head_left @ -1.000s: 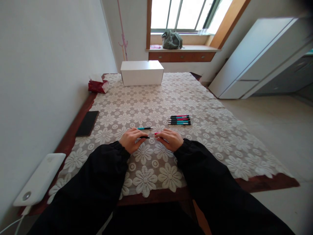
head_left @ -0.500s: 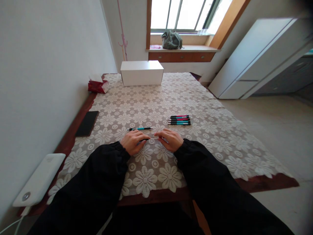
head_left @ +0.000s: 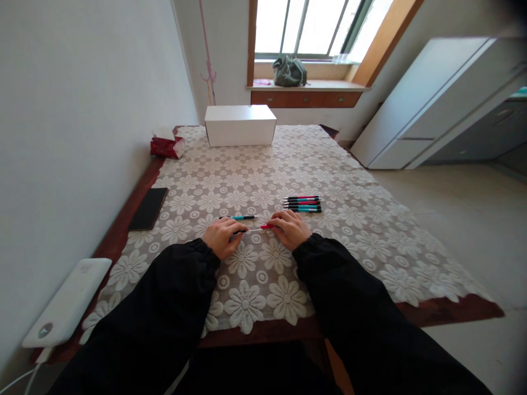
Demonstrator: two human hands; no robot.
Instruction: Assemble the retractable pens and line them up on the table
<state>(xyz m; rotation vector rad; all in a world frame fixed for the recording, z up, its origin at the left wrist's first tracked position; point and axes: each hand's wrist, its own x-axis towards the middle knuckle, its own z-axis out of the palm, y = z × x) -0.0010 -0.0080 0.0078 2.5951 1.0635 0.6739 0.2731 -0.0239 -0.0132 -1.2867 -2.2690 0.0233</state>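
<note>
While the left hand (head_left: 222, 237) pinches the black pen front (head_left: 240, 231) and the right hand (head_left: 291, 229) grips the red barrel (head_left: 267, 226) at 3 o'clock, assembly appears under way; next, align both coaxially above the worktop (head_left: 354, 241).

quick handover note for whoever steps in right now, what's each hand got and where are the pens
Left hand: pinching the black end of a pen part low over the cloth.
Right hand: gripping the red pen piece; the two pieces meet in a line between the hands, whether joined cannot be told.
Teal pen: lying loose on the lace cloth just beyond the left hand.
Pen row: several pens side by side beyond the right hand, untouched.
White box at the far end, phone at the left edge.
</note>
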